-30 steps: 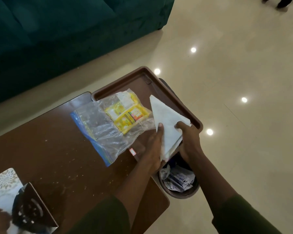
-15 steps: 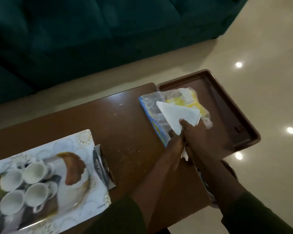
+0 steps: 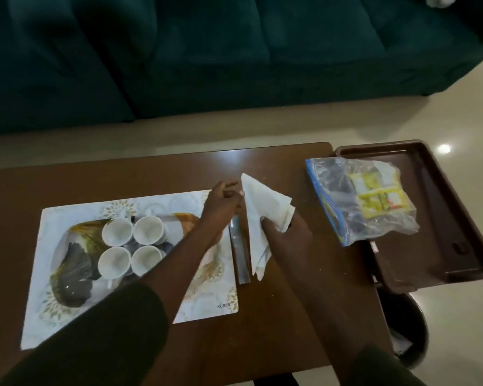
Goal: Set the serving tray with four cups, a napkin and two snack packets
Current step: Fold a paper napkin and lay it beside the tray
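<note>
A white napkin [image 3: 258, 215], folded to a triangle, is held above the brown table [image 3: 285, 316] by both hands. My right hand [image 3: 287, 232] grips its lower right corner; my left hand [image 3: 221, 203] pinches its left edge. Several white cups [image 3: 131, 246] stand grouped on a printed serving tray [image 3: 76, 218] at the left. Yellow snack packets [image 3: 379, 201] lie inside a clear zip bag [image 3: 346, 207] that rests half on a brown plastic tray [image 3: 441, 218] at the table's right end.
A dark green sofa [image 3: 207, 51] runs along the far side. A waste bin [image 3: 407, 338] stands on the pale floor under the brown tray. A dark strip [image 3: 240, 254] stands at the printed tray's right edge.
Both hands carried the napkin leftward from the brown tray to the table's middle beside the printed tray. The view swung left, showing the cups.
</note>
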Available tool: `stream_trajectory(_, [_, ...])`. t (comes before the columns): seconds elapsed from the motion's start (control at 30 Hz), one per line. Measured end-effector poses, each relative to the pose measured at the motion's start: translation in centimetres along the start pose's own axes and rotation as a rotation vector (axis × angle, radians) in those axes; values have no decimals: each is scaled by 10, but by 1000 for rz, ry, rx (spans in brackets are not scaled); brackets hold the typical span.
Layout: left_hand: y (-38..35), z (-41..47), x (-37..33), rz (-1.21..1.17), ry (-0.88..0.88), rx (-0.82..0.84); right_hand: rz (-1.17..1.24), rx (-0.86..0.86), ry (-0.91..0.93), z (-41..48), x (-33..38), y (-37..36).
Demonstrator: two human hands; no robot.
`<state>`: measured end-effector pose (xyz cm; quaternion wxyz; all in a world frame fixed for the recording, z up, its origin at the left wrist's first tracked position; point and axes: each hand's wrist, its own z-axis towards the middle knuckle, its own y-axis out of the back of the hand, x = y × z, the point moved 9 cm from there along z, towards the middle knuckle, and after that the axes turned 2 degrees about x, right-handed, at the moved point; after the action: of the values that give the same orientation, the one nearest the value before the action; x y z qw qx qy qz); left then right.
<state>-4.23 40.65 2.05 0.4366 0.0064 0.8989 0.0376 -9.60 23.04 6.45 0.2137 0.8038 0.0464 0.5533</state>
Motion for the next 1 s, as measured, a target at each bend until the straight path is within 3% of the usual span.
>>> stream_trajectory(0.2, [35, -3, 5, 432, -164, 16, -116, 86, -18, -24, -8, -39])
stream_trajectory(0.43, [16, -1, 25, 603, -194, 163, -214, -1, 9, -29, -23, -41])
stream_trajectory(0.67, [9, 0, 30, 696, -263, 173, -219, -53, 55, -29, -23, -40])
stream_trajectory(1.0, [-1, -6, 25, 925, -338, 192, -334, 54, 118, -32, -19, -52])
